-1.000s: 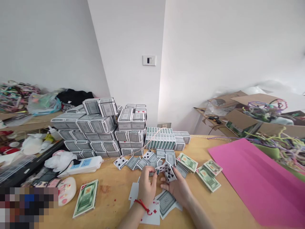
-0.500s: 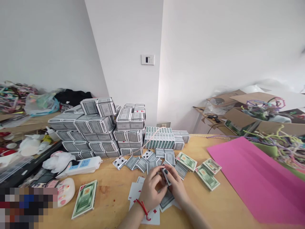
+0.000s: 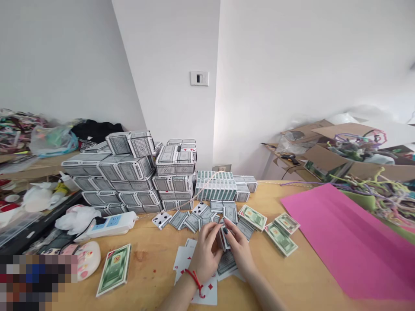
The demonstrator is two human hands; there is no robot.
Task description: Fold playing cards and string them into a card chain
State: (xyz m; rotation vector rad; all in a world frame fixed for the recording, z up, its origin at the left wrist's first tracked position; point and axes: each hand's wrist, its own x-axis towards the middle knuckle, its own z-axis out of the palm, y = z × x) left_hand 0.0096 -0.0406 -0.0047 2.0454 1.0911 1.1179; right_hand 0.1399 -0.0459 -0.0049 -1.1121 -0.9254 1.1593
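Both hands meet low in the middle of the wooden table (image 3: 152, 263). My left hand (image 3: 205, 255), a red string round its wrist, and my right hand (image 3: 238, 250) pinch a folded playing card piece (image 3: 224, 236) between their fingertips. Under the hands lie loose playing cards (image 3: 227, 264), some face up with red pips. Just beyond the fingers a row of small folded card pieces (image 3: 194, 220) is scattered.
A tall stack of folded card blocks (image 3: 129, 172) stands behind, with a green-edged block (image 3: 216, 188) beside it. Green card packs (image 3: 115, 268) (image 3: 280, 238) lie left and right. A pink paper sheet (image 3: 343, 242) covers the right. A white power strip (image 3: 110, 224) and clutter sit left.
The card held fanned in my right hand has been brought down and folded between both hands, which closed together. The view shifted slightly.
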